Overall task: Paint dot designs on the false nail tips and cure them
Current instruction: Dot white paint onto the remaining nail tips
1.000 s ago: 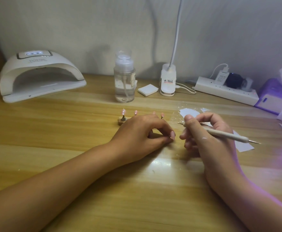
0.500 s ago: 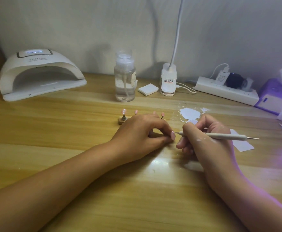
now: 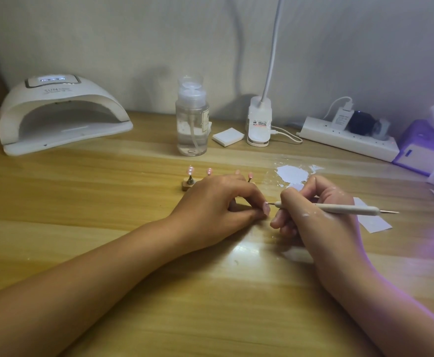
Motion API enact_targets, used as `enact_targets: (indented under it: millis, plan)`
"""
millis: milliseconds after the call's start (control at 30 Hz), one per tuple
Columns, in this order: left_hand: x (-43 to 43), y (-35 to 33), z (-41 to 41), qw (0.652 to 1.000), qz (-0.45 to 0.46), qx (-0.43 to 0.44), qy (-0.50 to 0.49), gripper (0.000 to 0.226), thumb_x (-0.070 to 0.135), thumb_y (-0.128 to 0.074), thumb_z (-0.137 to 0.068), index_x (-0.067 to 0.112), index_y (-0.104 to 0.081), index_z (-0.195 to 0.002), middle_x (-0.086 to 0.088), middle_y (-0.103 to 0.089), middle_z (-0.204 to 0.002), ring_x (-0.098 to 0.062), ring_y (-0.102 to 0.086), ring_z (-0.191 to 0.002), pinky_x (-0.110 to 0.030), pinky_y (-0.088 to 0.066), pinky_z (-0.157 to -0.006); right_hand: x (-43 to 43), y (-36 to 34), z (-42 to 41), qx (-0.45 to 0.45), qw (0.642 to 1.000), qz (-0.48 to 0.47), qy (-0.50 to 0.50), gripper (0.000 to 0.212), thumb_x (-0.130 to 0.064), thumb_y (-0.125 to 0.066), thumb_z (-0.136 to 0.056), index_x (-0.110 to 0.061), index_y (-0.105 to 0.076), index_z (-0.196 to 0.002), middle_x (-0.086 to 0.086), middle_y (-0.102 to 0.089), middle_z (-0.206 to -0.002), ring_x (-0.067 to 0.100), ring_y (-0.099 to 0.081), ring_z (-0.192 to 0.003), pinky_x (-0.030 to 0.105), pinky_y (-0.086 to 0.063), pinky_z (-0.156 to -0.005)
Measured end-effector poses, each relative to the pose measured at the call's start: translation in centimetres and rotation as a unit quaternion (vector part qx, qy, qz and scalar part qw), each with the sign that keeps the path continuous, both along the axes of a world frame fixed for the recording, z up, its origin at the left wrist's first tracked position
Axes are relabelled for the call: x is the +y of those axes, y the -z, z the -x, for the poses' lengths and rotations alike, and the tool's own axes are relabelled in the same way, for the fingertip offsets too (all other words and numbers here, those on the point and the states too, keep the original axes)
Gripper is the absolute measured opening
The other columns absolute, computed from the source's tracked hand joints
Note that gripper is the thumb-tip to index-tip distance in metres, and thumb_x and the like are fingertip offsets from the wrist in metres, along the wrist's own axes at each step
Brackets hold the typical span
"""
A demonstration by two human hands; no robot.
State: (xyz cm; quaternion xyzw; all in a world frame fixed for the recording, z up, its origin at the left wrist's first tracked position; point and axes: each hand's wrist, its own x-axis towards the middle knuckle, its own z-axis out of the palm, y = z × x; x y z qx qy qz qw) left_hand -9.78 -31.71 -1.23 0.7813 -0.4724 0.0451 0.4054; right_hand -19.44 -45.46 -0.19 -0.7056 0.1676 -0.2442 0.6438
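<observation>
Within the last second, the right hand (image 3: 321, 215), gripping the dotting tool (image 3: 344, 208), swung its tip from beside the white paint puddle (image 3: 292, 173) onto the false nail tip (image 3: 265, 207) pinched by the left hand (image 3: 216, 204). Dotting was judged under way. Both hands rested mid-surface (image 3: 108, 202), away from every edge. Room to move lay leftward toward the curing lamp (image 3: 61, 114), well apart at the rear.

Glossy wood-grain table (image 3: 108, 191); glossy white plastic nail lamp (image 3: 64, 114).

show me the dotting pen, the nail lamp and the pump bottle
dotting pen (image 3: 347, 208): head view, mid shaft
nail lamp (image 3: 61, 95): head view, top shell
pump bottle (image 3: 192, 122): head view, clear body
</observation>
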Motion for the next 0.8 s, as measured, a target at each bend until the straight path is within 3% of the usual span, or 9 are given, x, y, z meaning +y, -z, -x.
enact_targets:
  millis: [67,167,267,400,533,633,667,800]
  plan:
    - [-0.03,-0.06,0.03,1.000,-0.002,0.001,-0.001,0.008,0.025,-0.077,-0.083,0.032,-0.075,-0.082,0.019,-0.061,-0.070,0.007,-0.053,-0.062,-0.036,-0.046,-0.090,0.02,-0.04,0.02,0.001,1.000,0.002,0.000,0.021,-0.005,-0.060,-0.078,-0.011,-0.044,-0.067,0.018,-0.065,-0.054,0.015,-0.050,-0.038,0.021,-0.041,-0.039]
    - [-0.06,-0.04,-0.05,1.000,-0.001,-0.002,-0.005,0.008,0.026,-0.077,-0.083,0.033,-0.074,-0.082,0.026,-0.060,-0.069,0.004,-0.054,-0.062,-0.021,-0.037,-0.087,0.01,-0.07,0.01,0.003,1.000,0.000,0.000,0.022,-0.004,-0.061,-0.077,-0.013,-0.044,-0.066,0.020,-0.065,-0.055,0.016,-0.050,-0.038,0.022,-0.042,-0.039]
    - [-0.06,-0.03,-0.13,1.000,-0.007,-0.002,-0.010,0.008,0.026,-0.077,-0.083,0.033,-0.074,-0.082,0.032,-0.058,-0.069,0.010,-0.055,-0.063,-0.009,-0.027,-0.097,-0.05,0.02,0.02,0.000,1.000,0.002,-0.004,0.026,-0.003,-0.062,-0.079,-0.014,-0.044,-0.064,0.019,-0.065,-0.054,0.015,-0.051,-0.038,0.021,-0.042,-0.040]
    - [-0.06,0.03,-0.06,1.000,-0.005,0.004,-0.009,0.007,0.027,-0.077,-0.083,0.033,-0.074,-0.082,0.024,-0.060,-0.069,0.017,-0.053,-0.066,-0.017,-0.024,-0.098,-0.05,0.12,-0.05,0.002,1.000,0.002,0.001,0.021,-0.013,-0.063,-0.071,-0.018,-0.046,-0.060,0.018,-0.065,-0.054,0.016,-0.052,-0.040,0.021,-0.042,-0.041]
    - [-0.04,0.03,-0.04,1.000,-0.005,-0.004,-0.007,0.008,0.027,-0.077,-0.083,0.034,-0.073,-0.081,0.020,-0.061,-0.071,0.007,-0.054,-0.060,-0.021,-0.031,-0.095,0.06,0.08,-0.09,0.005,1.000,-0.001,0.007,0.016,-0.019,-0.061,-0.066,-0.019,-0.046,-0.058,0.017,-0.065,-0.054,0.015,-0.052,-0.039,0.021,-0.042,-0.040]
    - [0.01,-0.05,-0.05,1.000,-0.007,-0.008,-0.011,0.009,0.027,-0.077,-0.083,0.034,-0.073,-0.081,0.026,-0.059,-0.068,0.008,-0.054,-0.059,0.002,-0.020,-0.091,0.02,0.07,0.00,0.005,1.000,-0.002,0.003,0.015,-0.018,-0.061,-0.066,-0.015,-0.046,-0.063,0.017,-0.065,-0.054,0.015,-0.052,-0.039,0.022,-0.042,-0.040]
    - [0.00,-0.09,-0.05,1.000,-0.009,-0.006,-0.014,0.009,0.027,-0.077,-0.083,0.035,-0.073,-0.081,0.026,-0.059,-0.068,0.008,-0.054,-0.060,0.003,-0.020,-0.090,-0.01,0.08,0.03,0.004,1.000,-0.002,0.000,0.017,-0.016,-0.062,-0.068,-0.013,-0.046,-0.065,0.018,-0.065,-0.054,0.015,-0.052,-0.039,0.022,-0.042,-0.040]
    - [-0.07,-0.12,0.04,1.000,-0.003,0.004,-0.008,0.011,0.024,-0.077,-0.083,0.035,-0.073,-0.081,0.026,-0.059,-0.069,0.006,-0.053,-0.059,-0.030,-0.033,-0.092,-0.11,0.14,-0.01,-0.003,1.000,-0.001,-0.003,0.020,-0.001,-0.061,-0.079,-0.008,-0.046,-0.068,0.019,-0.064,-0.053,0.015,-0.051,-0.039,0.022,-0.042,-0.040]
